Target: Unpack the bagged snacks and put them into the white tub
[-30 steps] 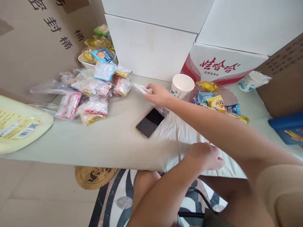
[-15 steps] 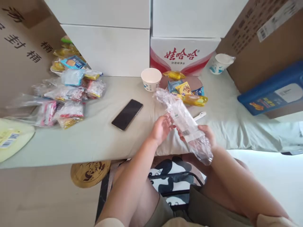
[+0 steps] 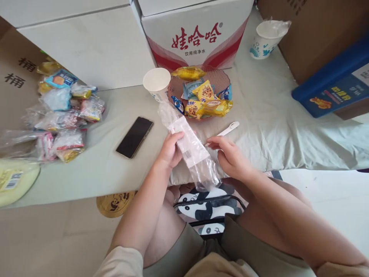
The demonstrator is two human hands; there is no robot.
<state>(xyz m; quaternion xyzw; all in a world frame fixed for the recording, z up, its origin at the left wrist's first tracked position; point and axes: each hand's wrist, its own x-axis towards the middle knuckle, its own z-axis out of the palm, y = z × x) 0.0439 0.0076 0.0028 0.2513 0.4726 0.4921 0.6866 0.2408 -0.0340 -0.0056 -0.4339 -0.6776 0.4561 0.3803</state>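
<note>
- Clock centred on the clear plastic packet with white labelling (image 3: 191, 142), 12 facing the boxes.
- Left hand (image 3: 170, 151): closed on the packet's side, thumb on top, above the cloth-covered surface's (image 3: 109, 177) near edge.
- Right hand (image 3: 234, 158): at 4 o'clock, apart from the left, fingers partly curled beside the slim white plastic utensil (image 3: 230, 129) at 2; cannot tell whether they touch it.
- Black rectangular phone (image 3: 134, 137): flat at 9.
- White paper cup (image 3: 157, 81): upright at 11.
- Round pinkish clear bowl (image 3: 224, 77) of wrapped snacks: 12.
- Pile of plastic-wrapped snacks (image 3: 65, 119): farther out at 9.
</note>
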